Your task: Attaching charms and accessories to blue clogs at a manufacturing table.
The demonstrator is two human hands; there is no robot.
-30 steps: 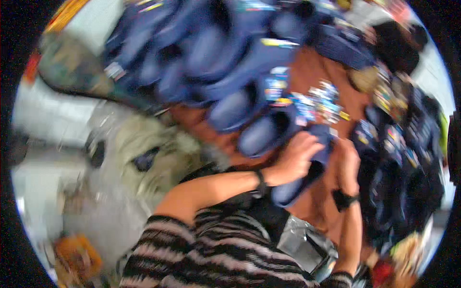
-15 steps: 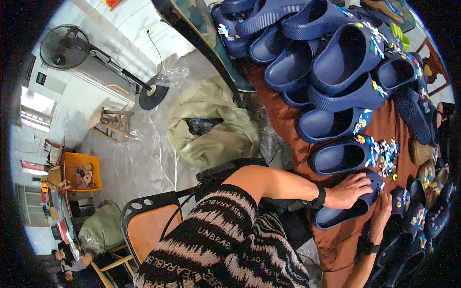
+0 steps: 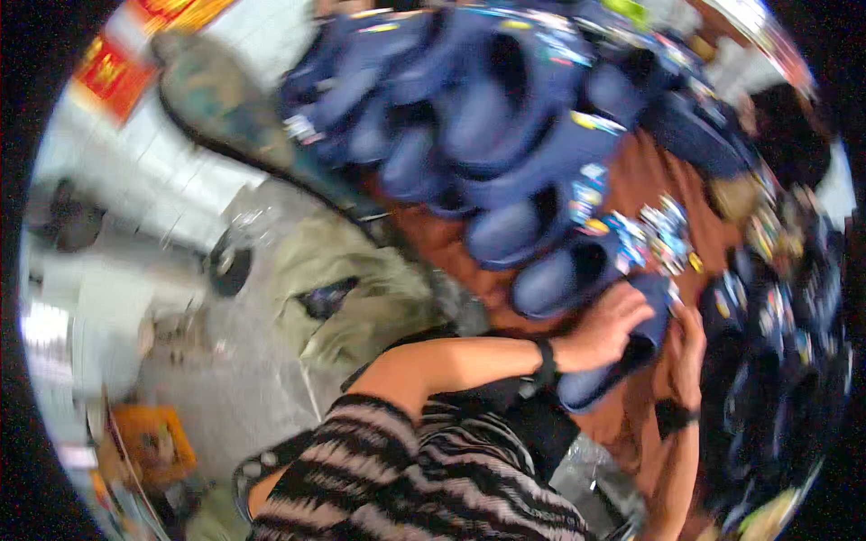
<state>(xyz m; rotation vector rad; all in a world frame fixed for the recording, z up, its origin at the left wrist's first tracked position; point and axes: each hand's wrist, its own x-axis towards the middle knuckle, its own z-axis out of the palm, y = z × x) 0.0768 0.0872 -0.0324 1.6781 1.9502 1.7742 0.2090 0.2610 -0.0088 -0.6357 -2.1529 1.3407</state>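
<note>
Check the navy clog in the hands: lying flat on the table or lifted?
Cannot tell for sure. The navy clog sits low over the brown table, left hand on top, right hand beside; blur hides any gap.

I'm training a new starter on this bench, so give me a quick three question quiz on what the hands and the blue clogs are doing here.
1. True or false: the left hand rests on top of the dark blue clog nearest the person.
2. Which colour is the table covering under the clogs? A green, B reddish brown, C white.
3. Fill in: on its upper part, the neighbouring clog carries small colourful ____.

Key
1. True; the right hand is at the same clog's other side.
2. B.
3. Charms; the blur hides their shapes.
</note>
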